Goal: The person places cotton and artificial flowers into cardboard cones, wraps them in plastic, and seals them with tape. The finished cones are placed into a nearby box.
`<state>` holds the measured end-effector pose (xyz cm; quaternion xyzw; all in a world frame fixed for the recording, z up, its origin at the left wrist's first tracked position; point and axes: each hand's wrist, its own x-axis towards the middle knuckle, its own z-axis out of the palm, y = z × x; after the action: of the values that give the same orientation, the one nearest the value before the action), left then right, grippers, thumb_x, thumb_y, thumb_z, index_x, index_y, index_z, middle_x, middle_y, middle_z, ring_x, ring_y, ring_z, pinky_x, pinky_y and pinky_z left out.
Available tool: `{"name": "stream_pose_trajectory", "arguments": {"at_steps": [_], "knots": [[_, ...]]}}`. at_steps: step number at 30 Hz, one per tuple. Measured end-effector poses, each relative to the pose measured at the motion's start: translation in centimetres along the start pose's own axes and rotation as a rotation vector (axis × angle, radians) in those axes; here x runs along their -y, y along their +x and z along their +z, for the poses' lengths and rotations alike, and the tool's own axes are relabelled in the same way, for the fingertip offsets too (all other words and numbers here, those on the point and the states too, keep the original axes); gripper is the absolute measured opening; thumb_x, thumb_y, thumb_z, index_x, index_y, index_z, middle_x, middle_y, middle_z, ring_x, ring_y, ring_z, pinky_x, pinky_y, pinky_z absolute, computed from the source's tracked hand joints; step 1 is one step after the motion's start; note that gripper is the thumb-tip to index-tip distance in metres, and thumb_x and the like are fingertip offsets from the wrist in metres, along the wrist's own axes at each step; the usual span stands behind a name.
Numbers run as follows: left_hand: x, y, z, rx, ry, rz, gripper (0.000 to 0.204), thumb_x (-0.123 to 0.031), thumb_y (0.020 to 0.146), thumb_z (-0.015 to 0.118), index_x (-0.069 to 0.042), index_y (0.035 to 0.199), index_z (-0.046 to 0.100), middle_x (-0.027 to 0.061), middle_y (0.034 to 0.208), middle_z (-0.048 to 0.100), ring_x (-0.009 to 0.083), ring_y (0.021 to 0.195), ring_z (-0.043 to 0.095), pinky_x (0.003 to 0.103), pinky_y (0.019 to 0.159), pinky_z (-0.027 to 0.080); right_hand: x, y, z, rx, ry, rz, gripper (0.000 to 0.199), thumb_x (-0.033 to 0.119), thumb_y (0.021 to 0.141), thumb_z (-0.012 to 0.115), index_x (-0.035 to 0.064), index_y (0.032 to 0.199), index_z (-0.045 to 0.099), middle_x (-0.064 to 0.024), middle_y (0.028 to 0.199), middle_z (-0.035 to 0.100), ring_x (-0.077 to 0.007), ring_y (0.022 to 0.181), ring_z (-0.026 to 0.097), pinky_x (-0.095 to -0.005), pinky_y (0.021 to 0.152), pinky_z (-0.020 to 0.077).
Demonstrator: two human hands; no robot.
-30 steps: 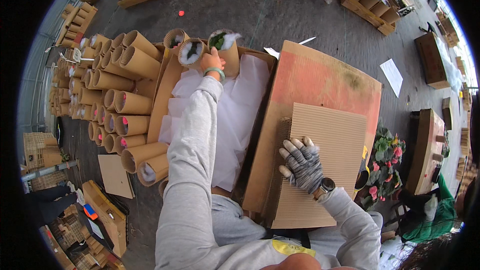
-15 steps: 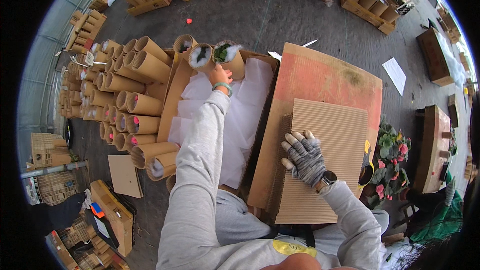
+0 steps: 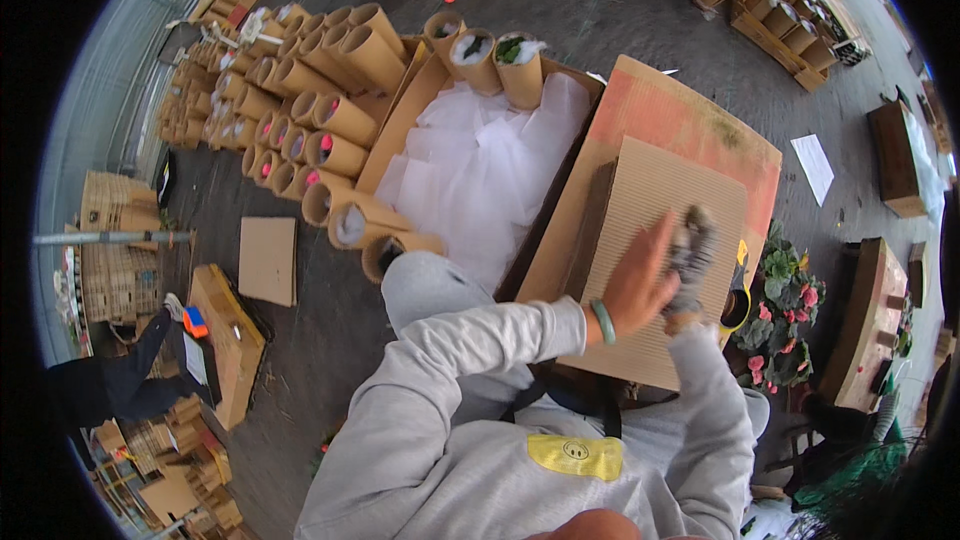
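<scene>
My bare left hand [image 3: 642,275], with a green bangle at its wrist, is stretched out over a stack of corrugated cardboard sheets [image 3: 650,180]. Its fingers look extended, and I see nothing in them. Close beside it is my right hand [image 3: 692,255] in a grey striped glove, smeared by motion, so its fingers cannot be made out. The stack rests on a larger reddish-brown board [image 3: 640,95]. To the left, an open carton [image 3: 405,125] holds translucent white sheets [image 3: 480,160]. A cardboard tube [image 3: 519,75] with green leaves and white fluff stands at its far end.
Many cardboard tubes [image 3: 345,120], some showing pink, lie left of the carton. Pink-flowered potted plants [image 3: 785,295] and a yellow-and-black tape roll [image 3: 738,302] are right of the stack. A person's dark sleeve [image 3: 130,370] shows at a table [image 3: 225,315] on the left.
My left hand has come away from the leafy tube at the carton's far end, back to the cardboard stack beside my right hand. The view has shifted, and my right hand now blurs.
</scene>
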<state>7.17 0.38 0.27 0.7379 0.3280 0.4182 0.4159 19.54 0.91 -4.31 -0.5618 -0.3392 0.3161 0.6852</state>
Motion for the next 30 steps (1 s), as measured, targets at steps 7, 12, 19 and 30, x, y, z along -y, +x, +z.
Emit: {"name": "stream_pose_trajectory", "arguments": {"at_steps": [7, 12, 19, 30], "knots": [[1.1, -6.2, 4.7, 0.571, 0.727, 0.144, 0.079, -0.047, 0.083, 0.056, -0.003, 0.142, 0.028, 0.0164, 0.152, 0.016, 0.0286, 0.141, 0.013, 0.052, 0.112, 0.01, 16.8, -11.2, -21.6, -0.533, -0.552, 0.072, 0.024, 0.008, 0.08, 0.06, 0.0, 0.102, 0.057, -0.013, 0.095, 0.061, -0.0237, 0.084, 0.059, -0.0341, 0.075, 0.0487], [2.6, -6.8, 5.9, 0.506, 0.772, 0.165, 0.077, -0.049, 0.082, 0.056, -0.008, 0.142, 0.031, 0.0149, 0.151, 0.02, 0.0295, 0.141, 0.015, 0.054, 0.111, 0.012, 14.7, -27.9, -27.0, -0.427, -0.812, 0.25, 0.022, 0.008, 0.073, 0.058, 0.0016, 0.094, 0.056, -0.0152, 0.085, 0.056, -0.0294, 0.078, 0.055, -0.0391, 0.074, 0.0467], [3.1, -6.5, 5.7, 0.567, 0.925, 0.28, 0.076, -0.04, 0.078, 0.063, -0.013, 0.142, 0.032, 0.0109, 0.15, 0.025, 0.0314, 0.139, 0.02, 0.059, 0.107, 0.018, 8.3, -40.6, -28.3, 0.296, -1.535, 0.454, 0.02, 0.015, 0.078, 0.058, 0.0029, 0.094, 0.057, -0.0154, 0.084, 0.057, -0.0308, 0.079, 0.056, -0.0418, 0.079, 0.0465], [5.1, -5.9, 5.5, 0.521, 1.04, 0.403, 0.068, -0.041, 0.091, 0.049, -0.012, 0.146, 0.022, 0.0114, 0.152, 0.017, 0.0302, 0.14, 0.016, 0.052, 0.111, 0.015, 3.3, -36.0, -31.2, -0.667, -0.197, 0.696, 0.052, 0.037, 0.087, 0.059, 0.0062, 0.126, 0.045, -0.0073, 0.115, 0.054, -0.019, 0.101, 0.055, -0.0326, 0.084, 0.0487]]}}
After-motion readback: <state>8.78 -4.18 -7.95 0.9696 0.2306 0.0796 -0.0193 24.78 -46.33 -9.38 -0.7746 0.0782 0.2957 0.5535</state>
